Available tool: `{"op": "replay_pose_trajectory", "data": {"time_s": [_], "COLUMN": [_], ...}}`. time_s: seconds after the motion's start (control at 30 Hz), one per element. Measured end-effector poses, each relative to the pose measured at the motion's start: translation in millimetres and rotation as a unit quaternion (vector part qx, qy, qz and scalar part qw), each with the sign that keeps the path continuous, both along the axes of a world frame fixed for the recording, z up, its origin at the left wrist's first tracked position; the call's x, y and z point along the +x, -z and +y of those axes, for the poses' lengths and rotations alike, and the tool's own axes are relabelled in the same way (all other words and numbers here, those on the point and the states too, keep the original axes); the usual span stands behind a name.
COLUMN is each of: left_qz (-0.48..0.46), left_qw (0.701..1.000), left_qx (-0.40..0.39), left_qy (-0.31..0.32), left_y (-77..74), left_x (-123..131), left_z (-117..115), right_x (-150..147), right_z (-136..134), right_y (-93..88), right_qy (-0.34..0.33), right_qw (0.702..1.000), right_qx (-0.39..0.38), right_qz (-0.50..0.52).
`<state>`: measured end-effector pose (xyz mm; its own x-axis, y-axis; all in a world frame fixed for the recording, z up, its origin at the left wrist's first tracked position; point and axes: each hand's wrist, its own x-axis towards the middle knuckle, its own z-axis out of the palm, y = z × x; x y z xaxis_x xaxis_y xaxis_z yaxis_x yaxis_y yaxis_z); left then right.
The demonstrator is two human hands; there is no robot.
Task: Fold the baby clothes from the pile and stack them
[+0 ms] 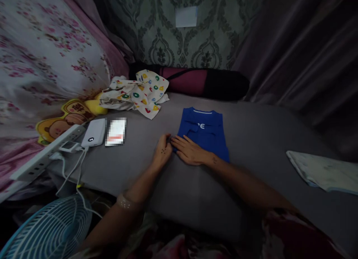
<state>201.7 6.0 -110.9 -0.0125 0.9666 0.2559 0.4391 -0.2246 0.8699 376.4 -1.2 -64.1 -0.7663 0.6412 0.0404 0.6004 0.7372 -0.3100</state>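
Note:
A blue shirt (208, 139) with white lettering lies folded into a narrow shape on the grey bed surface, its collar away from me. My right hand (190, 150) rests flat across its lower left part, fingers stretched out and pointing left. Against the shirt's left edge is my left hand (162, 150), turned side-on, close to the right fingertips. Most of the left fingers are hidden, so whether they grip the cloth does not show. Some creases run across the shirt's front below the collar.
A crumpled patterned garment (145, 93) lies at the back left, before a dark red and black long bag (184, 81). Left are a power bank (94, 133), power strip (47, 152), yellow plush (67, 119) and blue fan (56, 227). Pale folded cloth (324, 171) lies right.

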Motion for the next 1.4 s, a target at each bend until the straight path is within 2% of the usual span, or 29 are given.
{"op": "replay_pose_trajectory", "data": {"time_s": [0.13,0.27,0.4,0.47,0.57,0.73,0.97,1.17,1.3,1.4], "left_qz": [0.030,0.107,0.223,0.278,0.338,0.370,0.388,0.391,0.398,0.394], "left_qw": [0.999,0.985,0.937,0.912,0.886,0.870,0.857,0.859,0.859,0.856], "left_qx": [0.022,0.100,0.166,0.148,0.097,0.049,0.040,0.059,0.090,0.102], "left_qy": [0.021,0.092,0.211,0.261,0.302,0.324,0.337,0.325,0.309,0.318], "left_y": [-1.8,-10.6,-24.5,-28.8,-27.9,-23.0,-29.7,-29.8,-31.9,-28.8], "left_x": [-0.6,2.4,15.7,24.2,32.4,30.4,26.5,25.8,29.4,31.1], "left_z": [-2.5,-5.1,-5.7,-4.5,-1.6,1.3,-3.0,-9.4,-11.3,-11.0], "right_x": [7.9,44.5,86.8,99.9,107.2,107.0,108.8,108.6,104.5,100.8], "right_z": [-4.6,-21.2,-39.5,-44.4,-46.3,-44.6,-47.9,-51.2,-57.1,-61.1], "right_y": [-4.1,-18.6,-19.4,-13.0,-0.6,11.2,12.3,7.8,3.1,5.5], "right_qy": [0.012,0.090,0.178,0.200,0.215,0.216,0.216,0.211,0.228,0.207], "right_qw": [0.999,0.995,0.983,0.979,0.976,0.976,0.976,0.977,0.972,0.977], "right_qx": [-0.019,0.012,0.035,0.033,0.026,0.025,0.019,0.011,0.057,0.054], "right_qz": [0.030,0.051,0.012,-0.008,-0.030,-0.029,-0.010,0.003,0.001,-0.008]}}
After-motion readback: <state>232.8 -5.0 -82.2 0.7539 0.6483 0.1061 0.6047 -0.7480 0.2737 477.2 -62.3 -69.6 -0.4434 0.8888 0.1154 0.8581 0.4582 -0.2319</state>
